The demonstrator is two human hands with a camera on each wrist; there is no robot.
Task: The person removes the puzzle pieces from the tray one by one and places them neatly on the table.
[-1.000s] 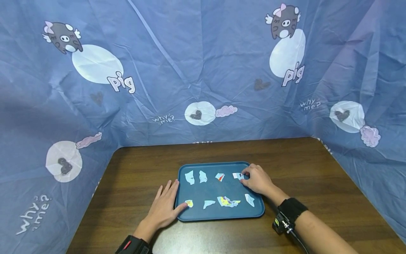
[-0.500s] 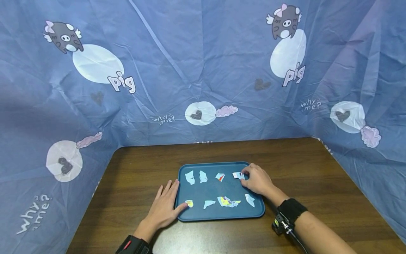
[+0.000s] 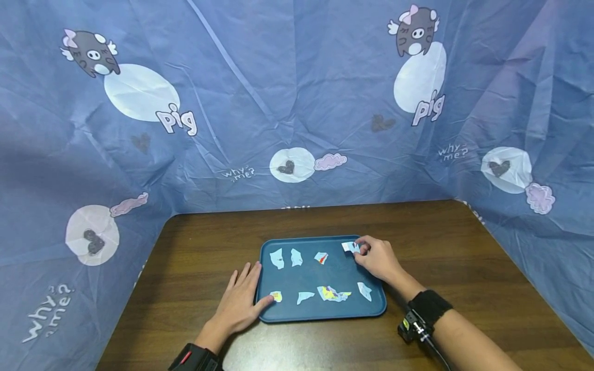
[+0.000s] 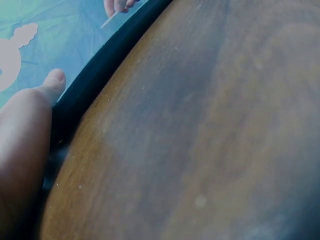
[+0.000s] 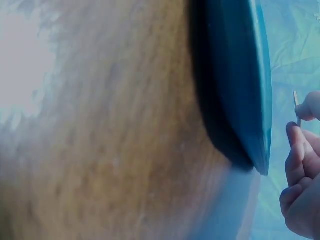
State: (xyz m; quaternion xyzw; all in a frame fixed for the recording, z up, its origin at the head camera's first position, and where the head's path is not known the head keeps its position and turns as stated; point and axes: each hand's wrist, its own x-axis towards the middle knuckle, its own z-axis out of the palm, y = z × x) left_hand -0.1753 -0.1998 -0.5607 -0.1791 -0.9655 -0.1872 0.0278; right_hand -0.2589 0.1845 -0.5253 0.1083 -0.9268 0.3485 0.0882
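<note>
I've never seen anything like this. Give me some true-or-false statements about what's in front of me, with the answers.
1. The right hand pinches a flat printed piece above the tray. True.
2. The left hand is holding a pen. False: it grips nothing and rests at the tray's left edge.
3. The yellow-and-purple piece lies on the tray. True.
4. The tray is red. False: it is blue.
5. The backdrop is plain. False: it is a blue cloth printed with pigs.
</note>
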